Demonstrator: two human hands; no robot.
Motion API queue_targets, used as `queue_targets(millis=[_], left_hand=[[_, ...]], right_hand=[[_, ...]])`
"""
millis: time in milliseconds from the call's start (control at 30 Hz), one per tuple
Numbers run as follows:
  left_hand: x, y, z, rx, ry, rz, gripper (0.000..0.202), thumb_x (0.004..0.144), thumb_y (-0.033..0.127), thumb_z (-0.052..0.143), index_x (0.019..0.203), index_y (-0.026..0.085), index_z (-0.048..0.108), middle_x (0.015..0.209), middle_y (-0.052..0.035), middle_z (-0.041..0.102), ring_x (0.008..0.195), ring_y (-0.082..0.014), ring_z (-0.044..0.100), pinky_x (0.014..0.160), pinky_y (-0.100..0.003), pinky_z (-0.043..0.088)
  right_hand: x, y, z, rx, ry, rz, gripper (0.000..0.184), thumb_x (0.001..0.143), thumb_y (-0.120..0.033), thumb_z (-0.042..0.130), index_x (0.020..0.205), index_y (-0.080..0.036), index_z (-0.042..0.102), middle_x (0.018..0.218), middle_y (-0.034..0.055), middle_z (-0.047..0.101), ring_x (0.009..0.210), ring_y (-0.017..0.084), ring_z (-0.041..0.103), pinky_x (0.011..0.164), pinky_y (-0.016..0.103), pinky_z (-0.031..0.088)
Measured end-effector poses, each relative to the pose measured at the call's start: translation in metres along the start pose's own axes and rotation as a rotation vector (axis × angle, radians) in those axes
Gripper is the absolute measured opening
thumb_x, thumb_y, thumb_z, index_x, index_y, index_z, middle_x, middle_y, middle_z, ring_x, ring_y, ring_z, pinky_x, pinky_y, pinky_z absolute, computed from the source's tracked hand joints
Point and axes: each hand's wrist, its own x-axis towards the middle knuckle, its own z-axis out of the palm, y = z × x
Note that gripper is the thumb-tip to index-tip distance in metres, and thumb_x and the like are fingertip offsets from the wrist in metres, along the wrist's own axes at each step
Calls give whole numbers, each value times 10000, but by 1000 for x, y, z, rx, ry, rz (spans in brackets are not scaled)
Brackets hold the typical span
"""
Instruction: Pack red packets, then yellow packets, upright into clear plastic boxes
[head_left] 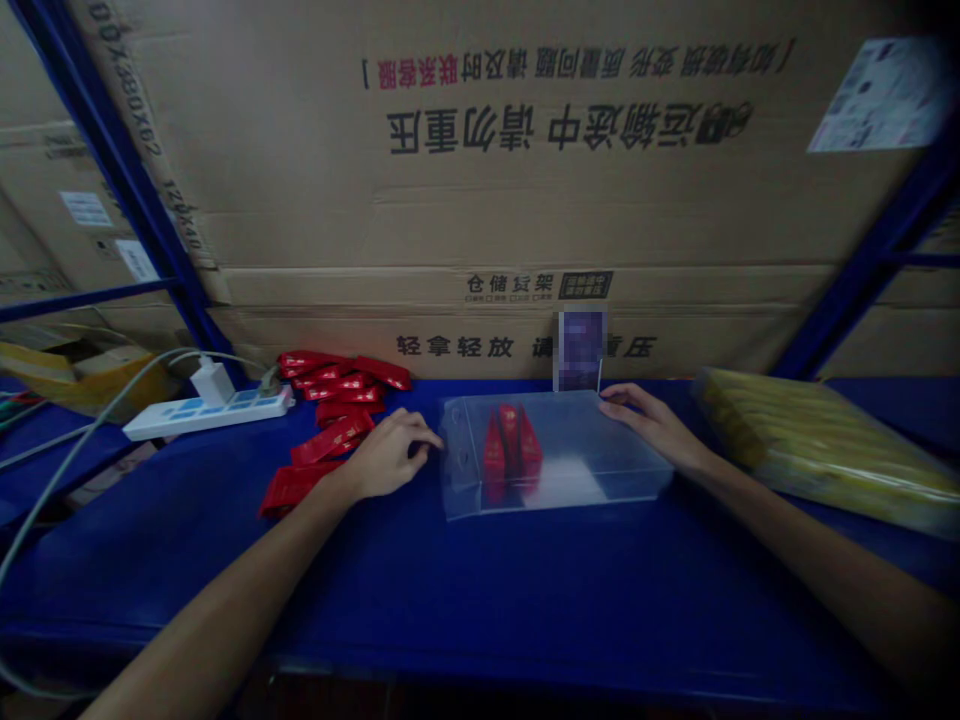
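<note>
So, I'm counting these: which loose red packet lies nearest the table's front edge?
The frontmost packet, by the left forearm; the others lie farther back.

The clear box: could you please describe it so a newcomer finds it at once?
On the blue table, look just right of the left hand. The clear box lies there, red items showing inside. Unlike the wrapped yellow pack farther right, it is colourless.

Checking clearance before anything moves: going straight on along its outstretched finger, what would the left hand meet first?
Most likely the left end of the clear plastic box. The left hand has a fingertip right by it; whether they already touch is unclear from this view.
</note>
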Motion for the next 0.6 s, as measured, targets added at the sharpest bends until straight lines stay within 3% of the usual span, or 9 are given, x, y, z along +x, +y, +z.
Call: queue_targets(millis=[100,167,233,500,600], left_hand=[[-8,-14,-10,417,175,-276,358,839,302,529,1160,191,641,1107,-147,576,1061,-345,497,907,-504,379],[-15,-21,-17,564,148,-428,461,801,403,569,1202,180,608,1144,-179,562,1080,-401,488,888,-554,377],[-20,-23,-21,606,50,-499,495,786,436,568,1208,178,601,1132,-187,573,1052,-412,513,864,-563,389],[-21,-25,-22,549,-58,-489,499,806,329,547,1288,199,549,1170,-186,579,1092,-404,498,883,-569,382],[-19,-25,-24,454,74,-389,437,867,352,527,1284,220,537,1203,-157,580,1134,-382,482,931,-568,361]], right_hand=[[0,0,0,6,0,1,362,751,-563,647,967,-274,615,907,23,632,818,226,612,686,351,509],[1,1,-1,5,-12,-6,359,753,-565,646,966,-278,615,912,24,625,831,228,609,705,359,512],[1,2,-1,-2,-22,-12,353,763,-564,640,968,-279,615,916,24,620,841,228,605,729,369,512],[1,3,-2,-11,-26,-10,337,771,-553,634,974,-284,623,891,21,624,838,234,607,707,370,519],[1,2,-1,1,-35,3,339,772,-552,631,982,-286,616,883,19,621,824,231,607,681,362,518]])
